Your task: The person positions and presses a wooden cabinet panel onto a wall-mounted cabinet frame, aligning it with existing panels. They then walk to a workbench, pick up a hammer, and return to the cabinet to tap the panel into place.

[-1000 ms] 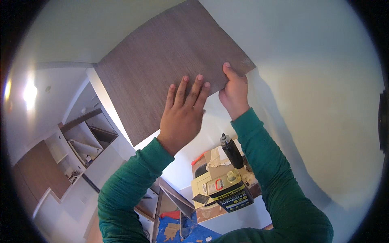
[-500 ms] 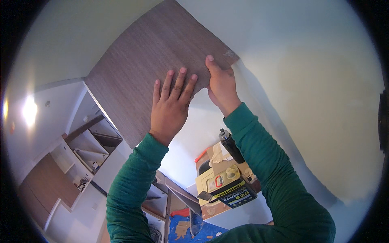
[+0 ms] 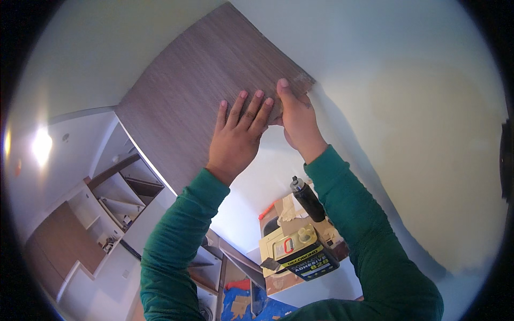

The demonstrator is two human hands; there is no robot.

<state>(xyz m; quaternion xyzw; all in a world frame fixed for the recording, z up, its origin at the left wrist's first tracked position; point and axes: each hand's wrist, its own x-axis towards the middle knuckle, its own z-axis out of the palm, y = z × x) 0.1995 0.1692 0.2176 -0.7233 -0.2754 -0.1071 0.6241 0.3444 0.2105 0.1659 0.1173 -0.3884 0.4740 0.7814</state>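
Observation:
A brown wood-grain laminate sheet (image 3: 198,69) spans the upper middle, bowed by the lens, with its right corner close to the pale wall (image 3: 417,134). My left hand (image 3: 235,139) lies on its face near the lower edge, fingers stretched out and pointing up. Just right of it, my right hand (image 3: 301,120) grips the same edge close to the corner. Its thumb rests on the face, and the other fingers are mostly hidden. A light scuffed patch shows at that corner.
Below my hands, a yellow and black tin (image 3: 308,257) and a dark bottle (image 3: 309,202) stand on a cluttered surface with cardboard pieces. Open cabinets (image 3: 126,187) line the left side. Blue sheeting (image 3: 267,306) with scraps covers part of the floor.
Both hands have shifted slightly right and down in the picture. My left hand has come closer to my right hand along the sheet's edge.

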